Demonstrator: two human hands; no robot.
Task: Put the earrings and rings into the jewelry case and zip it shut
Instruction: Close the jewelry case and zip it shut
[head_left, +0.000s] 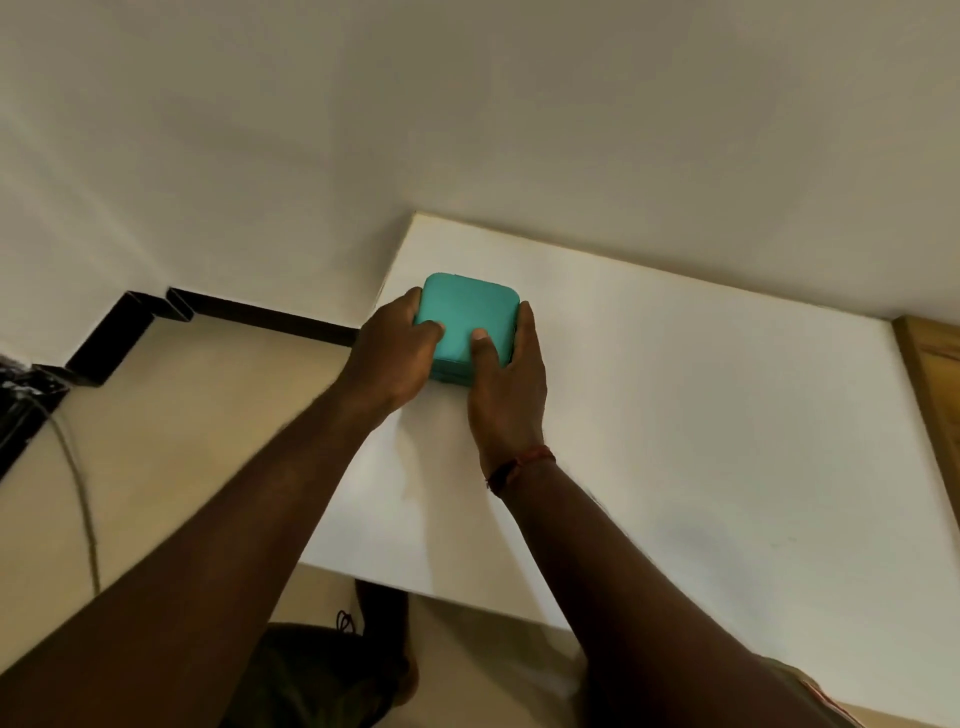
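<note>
At the counter (675, 415) corner, left grip (395, 353) and right grip (511, 384) clasped the jewelry case (470, 312); pinning it flat looked wisest.

2 bare forearms (218, 545), red-and-dark thread bracelet (519, 466) on right wrist, dark olive legwear (311, 675)

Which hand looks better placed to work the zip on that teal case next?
Probably the right hand: its fingers reach far along the right side of the jewelry case, thumb on the lid. The left hand grips the left side and could steady it. The zip pull is hidden, so it's close.
</note>
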